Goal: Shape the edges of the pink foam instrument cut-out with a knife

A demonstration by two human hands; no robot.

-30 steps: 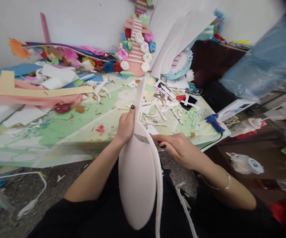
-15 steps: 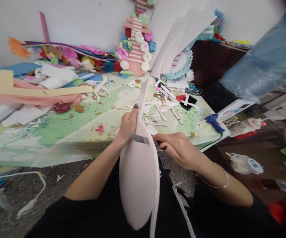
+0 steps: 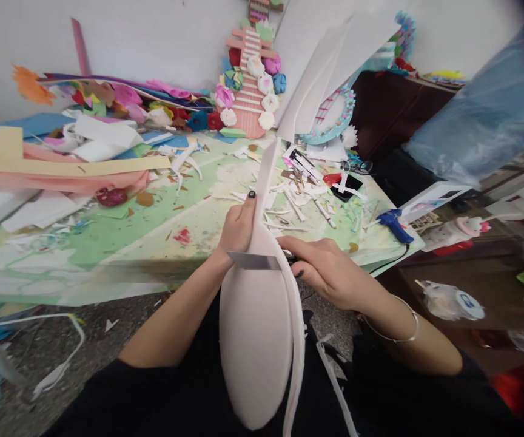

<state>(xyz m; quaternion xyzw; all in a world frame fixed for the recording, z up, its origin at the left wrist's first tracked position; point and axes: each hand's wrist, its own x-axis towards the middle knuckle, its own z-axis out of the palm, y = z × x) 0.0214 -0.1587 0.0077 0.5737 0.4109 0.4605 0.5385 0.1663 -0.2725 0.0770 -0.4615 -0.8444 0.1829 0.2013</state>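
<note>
A pale pink-white foam board [image 3: 255, 340], rounded at the bottom and narrow at the top, stands tilted in front of my body. My left hand [image 3: 238, 227] is closed round its narrow upper part, thumb along the edge. In my right hand [image 3: 328, 270] is a craft knife, its handle mostly hidden by the fingers. The knife's wide blade [image 3: 253, 261] crosses the face of the board, in the cut along its right side. A thin curved foam strip [image 3: 297, 364] hangs along that side, parted from the board lower down.
The table [image 3: 189, 212] carries paper scraps, pens [image 3: 302, 165], a phone [image 3: 346, 188] and a blue glue gun [image 3: 395, 226] at its right corner. Behind stands a pink guitar-shaped craft [image 3: 249, 91] with paper flowers. Foam offcuts [image 3: 55, 370] lie low at left.
The gap between the strip and the board has widened. More of the blade shows across the board, and the board's top has shifted slightly right.
</note>
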